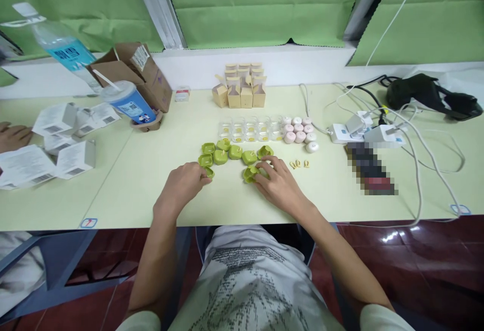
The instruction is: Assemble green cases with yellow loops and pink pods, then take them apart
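My left hand point(186, 185) is closed at the front left of a cluster of small green plastic pieces, its fingertips pinching a hollow green shell point(208, 172) that is partly hidden. The fingers of my right hand point(282, 184) curl around another hollow green shell point(249, 173) at the front of the cluster. Behind the hands sit hollow green cups point(205, 160) and rounded green tops point(235, 152) with small pale loops. One more open green shell point(265, 151) lies just beyond my right fingertips. Several small yellow clips point(298, 164) rest to the right.
Clear cups with yellow dots point(250, 130) stand in rows behind, beside pale pink round pieces point(298, 128). Small open cardboard boxes point(240, 94) are against the wall. White boxes point(56, 119), a blue cup point(130, 103) and another person's hand point(14, 136) are left; a power strip point(340, 133) and cables right.
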`<state>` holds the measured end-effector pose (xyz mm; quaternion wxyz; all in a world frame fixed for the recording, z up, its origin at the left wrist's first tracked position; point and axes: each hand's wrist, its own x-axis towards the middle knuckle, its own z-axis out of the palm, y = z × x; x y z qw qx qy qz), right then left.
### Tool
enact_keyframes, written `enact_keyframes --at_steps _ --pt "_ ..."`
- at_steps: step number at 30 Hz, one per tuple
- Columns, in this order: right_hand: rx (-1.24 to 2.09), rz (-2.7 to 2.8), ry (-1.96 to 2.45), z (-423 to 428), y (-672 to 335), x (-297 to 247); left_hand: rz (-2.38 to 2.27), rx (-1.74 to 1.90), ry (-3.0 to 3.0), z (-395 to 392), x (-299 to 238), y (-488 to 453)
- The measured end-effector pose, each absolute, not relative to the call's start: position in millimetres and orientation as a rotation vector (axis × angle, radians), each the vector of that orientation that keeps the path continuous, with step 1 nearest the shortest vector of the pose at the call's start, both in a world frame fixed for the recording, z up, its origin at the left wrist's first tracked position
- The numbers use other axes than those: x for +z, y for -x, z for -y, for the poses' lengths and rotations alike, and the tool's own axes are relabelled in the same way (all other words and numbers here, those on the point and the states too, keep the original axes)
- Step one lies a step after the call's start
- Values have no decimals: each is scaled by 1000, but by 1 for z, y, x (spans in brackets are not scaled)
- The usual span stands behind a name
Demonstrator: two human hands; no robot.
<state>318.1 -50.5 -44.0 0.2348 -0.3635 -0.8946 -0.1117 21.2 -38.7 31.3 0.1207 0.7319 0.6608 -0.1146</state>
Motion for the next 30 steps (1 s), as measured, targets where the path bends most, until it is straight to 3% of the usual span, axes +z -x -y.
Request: enact_keyframes --at_steps 9,12,15,19,26,30 --pt "-110 2381 980 51 -322 -36 -1972 -297 -2187 37 32 -31" --pt "83 2183 971 54 -320 -35 -1914 114 -2295 47 36 -34" --pt "285 1935 947 57 -314 -34 -1432 593 -2431 56 29 -47" --pt "449 1832 878 61 -305 -34 -1054 864 -2587 55 6 -74" --pt "55 1794 883 60 -310 -32 -1048 1085 -2621 47 -10 -84" --pt "65 1899 687 53 -315 -32 -989 1011 -2621 46 -11 -82"
